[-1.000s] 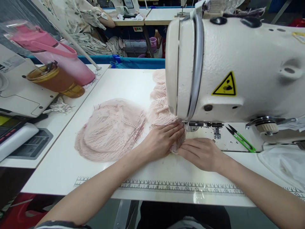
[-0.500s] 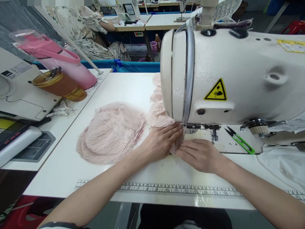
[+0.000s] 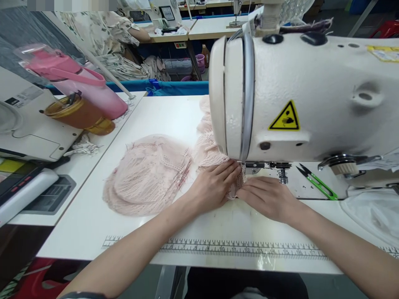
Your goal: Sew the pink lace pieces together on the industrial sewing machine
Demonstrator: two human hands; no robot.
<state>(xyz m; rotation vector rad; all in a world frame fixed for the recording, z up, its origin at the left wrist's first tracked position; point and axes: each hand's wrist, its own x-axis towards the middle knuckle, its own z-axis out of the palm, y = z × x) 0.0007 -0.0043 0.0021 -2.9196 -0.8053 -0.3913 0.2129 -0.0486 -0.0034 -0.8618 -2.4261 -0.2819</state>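
A pale pink lace fabric piece (image 3: 208, 143) runs under the head of a white sewing machine (image 3: 293, 95). My left hand (image 3: 215, 182) lies on the lace just left of the needle area, its fingers flat and side by side. Close to it, my right hand (image 3: 268, 197) pinches the lace's near edge between thumb and fingers; its fingertips are partly hidden. The needle and presser foot are mostly covered by the machine head and my hands. Left of my left hand, a stack of pink lace pieces (image 3: 148, 174) with loose threads rests on the table.
Green thread snips (image 3: 318, 182) lie on the machine bed at right, near white cloth (image 3: 370, 211). A printed ruler (image 3: 230, 249) follows the table's front edge. At left stand a pink bottle (image 3: 84, 83) and an amber cup (image 3: 79, 116). Another person (image 3: 99, 33) sits beyond.
The view has shifted slightly. My right hand's fingertips have edged up and away along the lace toward the machine, while my left hand stays on the fabric.
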